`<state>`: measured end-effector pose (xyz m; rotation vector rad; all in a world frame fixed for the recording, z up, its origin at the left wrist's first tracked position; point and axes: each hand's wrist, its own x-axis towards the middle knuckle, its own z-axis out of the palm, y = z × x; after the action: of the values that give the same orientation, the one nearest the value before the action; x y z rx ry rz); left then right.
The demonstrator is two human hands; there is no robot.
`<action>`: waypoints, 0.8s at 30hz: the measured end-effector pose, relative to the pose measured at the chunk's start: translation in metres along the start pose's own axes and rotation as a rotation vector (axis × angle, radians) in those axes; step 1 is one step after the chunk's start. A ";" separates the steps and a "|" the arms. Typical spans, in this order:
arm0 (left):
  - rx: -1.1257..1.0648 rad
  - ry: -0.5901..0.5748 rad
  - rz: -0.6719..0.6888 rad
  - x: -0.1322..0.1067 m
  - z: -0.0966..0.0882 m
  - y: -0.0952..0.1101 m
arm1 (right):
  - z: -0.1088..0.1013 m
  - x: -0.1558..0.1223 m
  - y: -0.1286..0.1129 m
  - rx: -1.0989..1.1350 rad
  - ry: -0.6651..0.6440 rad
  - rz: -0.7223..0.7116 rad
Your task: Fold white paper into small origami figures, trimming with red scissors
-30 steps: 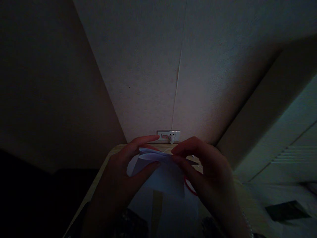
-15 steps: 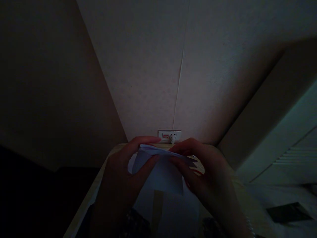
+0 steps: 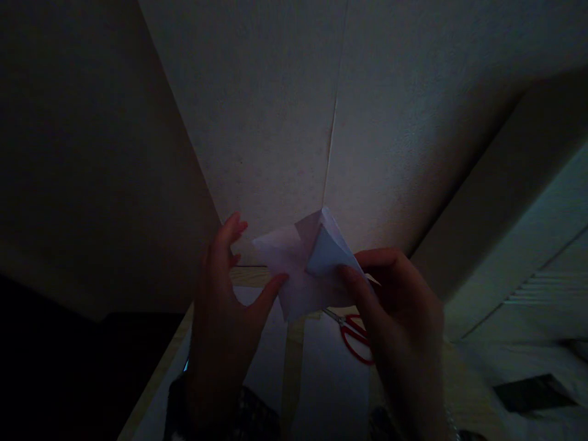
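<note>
A folded sheet of white paper (image 3: 294, 254) is held up in front of me, its flaps partly spread and one corner pointing up. My right hand (image 3: 404, 312) pinches its right side between thumb and fingers. On the left, my left hand (image 3: 220, 312) is open, with its fingers spread apart and away from the sheet. Only its thumb tip meets the paper's lower left edge. Below the folded paper, red-handled scissors (image 3: 342, 322) lie on the table, partly covered by the paper and my right hand.
Flat white sheets (image 3: 333, 386) lie on the light wooden table (image 3: 294, 361). A pale wall (image 3: 275, 153) rises straight behind the table, and a light cabinet (image 3: 528, 263) stands to the right. A dark flat object (image 3: 533, 393) lies at lower right. The room is dim.
The folded paper has been raised, turned and spread, now covering the wall socket. My left fingers have come off it and opened; my right hand keeps its pinch. The scissors have come into clearer view.
</note>
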<state>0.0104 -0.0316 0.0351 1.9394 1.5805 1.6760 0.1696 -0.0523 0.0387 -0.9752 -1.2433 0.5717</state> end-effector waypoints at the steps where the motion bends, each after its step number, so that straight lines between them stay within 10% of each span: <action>1: 0.115 0.079 0.047 0.000 -0.003 0.004 | 0.001 0.000 -0.001 0.038 0.006 0.010; 8: 0.160 -0.019 0.172 0.001 -0.010 0.020 | 0.007 -0.003 -0.004 0.153 -0.015 0.037; 17: -0.360 -0.196 -0.306 0.001 -0.012 0.022 | 0.011 -0.006 -0.007 0.176 -0.141 0.029; 24: -0.411 -0.176 -0.343 0.003 -0.016 0.021 | 0.009 -0.010 -0.008 0.135 -0.200 -0.014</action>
<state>0.0103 -0.0469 0.0571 1.4733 1.2897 1.4968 0.1577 -0.0617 0.0407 -0.8103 -1.3687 0.7466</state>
